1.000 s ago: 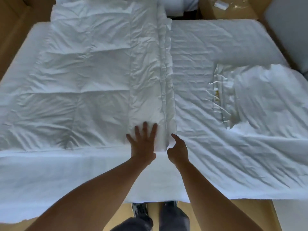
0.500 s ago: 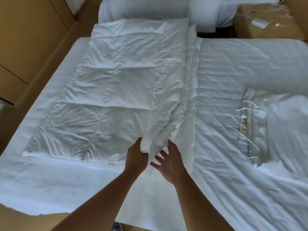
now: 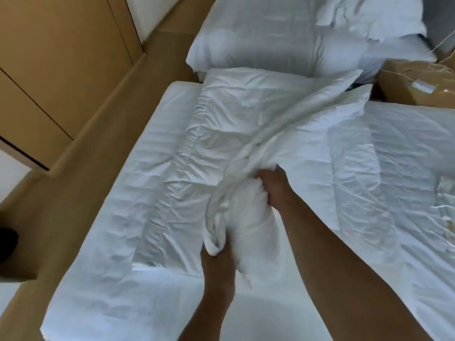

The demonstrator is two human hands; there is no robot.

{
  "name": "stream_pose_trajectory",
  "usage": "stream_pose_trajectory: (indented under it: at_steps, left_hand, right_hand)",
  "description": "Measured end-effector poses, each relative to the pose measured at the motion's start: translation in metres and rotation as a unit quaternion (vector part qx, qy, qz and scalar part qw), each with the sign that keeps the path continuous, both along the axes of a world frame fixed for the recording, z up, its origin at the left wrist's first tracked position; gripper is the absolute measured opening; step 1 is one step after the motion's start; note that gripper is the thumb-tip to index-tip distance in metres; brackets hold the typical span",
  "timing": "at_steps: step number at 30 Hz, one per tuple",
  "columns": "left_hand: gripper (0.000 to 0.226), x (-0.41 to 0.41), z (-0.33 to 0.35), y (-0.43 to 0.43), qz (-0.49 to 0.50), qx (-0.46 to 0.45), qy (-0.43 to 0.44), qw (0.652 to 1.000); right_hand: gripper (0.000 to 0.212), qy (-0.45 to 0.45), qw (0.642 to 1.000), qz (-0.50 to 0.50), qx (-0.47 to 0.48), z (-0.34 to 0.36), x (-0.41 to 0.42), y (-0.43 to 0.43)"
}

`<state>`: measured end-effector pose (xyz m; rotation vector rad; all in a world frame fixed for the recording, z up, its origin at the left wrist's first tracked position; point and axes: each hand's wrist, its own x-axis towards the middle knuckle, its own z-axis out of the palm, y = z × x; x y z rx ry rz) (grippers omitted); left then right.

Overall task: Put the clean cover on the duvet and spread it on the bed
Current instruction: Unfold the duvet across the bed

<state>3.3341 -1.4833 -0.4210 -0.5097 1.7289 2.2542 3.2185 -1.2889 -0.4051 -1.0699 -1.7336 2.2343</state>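
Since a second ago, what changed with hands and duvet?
The left hand, flat on the duvet before, now grips its folded edge; the right hand has closed on it too. Together they bunched and lifted it off the bed. The rest of the duvet and the cover stayed put.

White quilted duvet (image 3: 221, 134) on bed (image 3: 110, 279), folded edge bunched and lifted, rumpled cover (image 3: 446, 193) at right edge

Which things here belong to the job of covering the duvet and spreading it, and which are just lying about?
Part of the job:
duvet, bunched at its near end
left hand, gripping the bunch
right hand, gripping it higher up
cover with ties, at the right edge
bed

Just lying about:
pillows
brown box
cupboard doors
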Motion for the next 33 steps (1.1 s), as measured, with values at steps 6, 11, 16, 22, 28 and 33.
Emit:
stream_pose_trajectory:
  at_steps: [6, 11, 16, 22, 28, 33]
  left_hand:
    - [0.036, -0.137, 0.012, -0.26, 0.258, -0.12, -0.034, 0.958]
    - [0.074, -0.144, -0.031, -0.336, 0.219, 0.013, -0.174, 0.96]
    - [0.026, -0.179, -0.071, -0.362, 0.208, -0.145, -0.227, 0.94]
    - [0.015, -0.27, -0.078, -0.388, 0.237, -0.185, -0.121, 0.946]
    - [0.115, -0.277, -0.075, -0.398, 0.365, -0.054, -0.263, 0.892]
    - [0.032, -0.202, -0.086, -0.349, 0.033, 0.122, -0.311, 0.942]
  right_hand:
    - [0.038, -0.04, 0.85, 0.433, 0.299, 0.004, -0.171, -0.317]
    - [0.073, -0.104, 0.731, 0.617, 0.271, -0.033, -0.169, -0.428]
    - [0.078, -0.161, 0.872, 0.309, 0.344, -0.081, -0.098, -0.377]
    - [0.089, -0.207, 0.937, 0.009, 0.283, -0.076, -0.111, -0.314]
    - [0.1, -0.227, 0.97, 0.081, 0.036, -0.078, -0.15, -0.309]
    - [0.078, -0.127, 0.931, 0.34, 0.049, -0.055, -0.222, -0.38]
